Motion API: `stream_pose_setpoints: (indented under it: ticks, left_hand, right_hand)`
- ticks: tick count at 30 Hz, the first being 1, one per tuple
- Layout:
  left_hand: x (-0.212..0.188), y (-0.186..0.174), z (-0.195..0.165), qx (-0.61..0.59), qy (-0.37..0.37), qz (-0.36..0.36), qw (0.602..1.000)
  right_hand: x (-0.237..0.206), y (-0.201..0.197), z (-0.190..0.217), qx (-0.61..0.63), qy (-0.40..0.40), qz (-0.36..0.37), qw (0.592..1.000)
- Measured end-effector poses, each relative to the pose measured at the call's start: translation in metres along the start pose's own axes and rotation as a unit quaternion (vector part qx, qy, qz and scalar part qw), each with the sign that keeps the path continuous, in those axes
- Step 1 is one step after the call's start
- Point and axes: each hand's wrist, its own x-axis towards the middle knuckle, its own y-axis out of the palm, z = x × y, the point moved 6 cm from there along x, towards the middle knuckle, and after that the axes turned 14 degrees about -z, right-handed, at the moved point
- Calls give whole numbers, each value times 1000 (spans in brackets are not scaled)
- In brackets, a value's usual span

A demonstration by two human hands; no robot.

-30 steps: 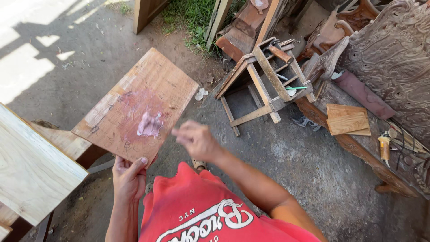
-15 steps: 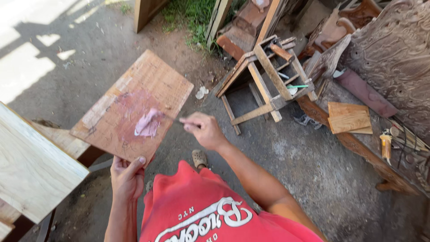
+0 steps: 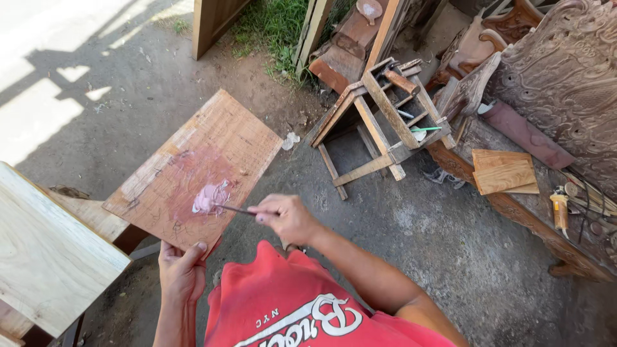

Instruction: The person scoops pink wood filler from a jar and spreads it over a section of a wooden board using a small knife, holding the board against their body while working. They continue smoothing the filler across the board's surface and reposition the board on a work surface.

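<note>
At board's near edge, left hand [image 3: 182,270] grips the board [image 3: 196,168]; right hand [image 3: 287,218] pinches a stick [image 3: 234,209] — ground beyond open.

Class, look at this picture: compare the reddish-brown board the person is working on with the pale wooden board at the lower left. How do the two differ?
The reddish-brown wooden board carries a pinkish-white blob of paste; the pale wooden board is bare. The reddish one looks darker and scuffed, the pale one light and clean. The left hand grips the reddish board's near edge and the right hand holds a thin tool to the paste; no hand touches the pale board. Both are flat, rectangular wood.
</note>
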Motion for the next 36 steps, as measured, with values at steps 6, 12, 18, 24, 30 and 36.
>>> stream_pose_setpoints:
  ticks: [6,12,18,24,30,36]
  left_hand:
    - [-9,7,-1,-28,-11,12,999]
    - [-13,8,1,-20,-21,-2,1000]
    - [-12,8,-1,9,-8,3,1000]
    - [-12,18,-7,12,8,28,999]
    - [-14,20,-10,10,9,23,1000]
    - [-12,20,-8,8,8,25,1000]
  right_hand:
    - [-8,-11,11,-40,-41,-6,998]
    - [-12,-14,4,-26,-6,-14,1000]
    - [-18,-4,-2,24,19,20,999]
    - [-11,-17,16,-27,-49,-55,997]
    - [-11,-17,17,-46,-67,-34,996]
    - [-11,-7,4,29,-21,-10,999]
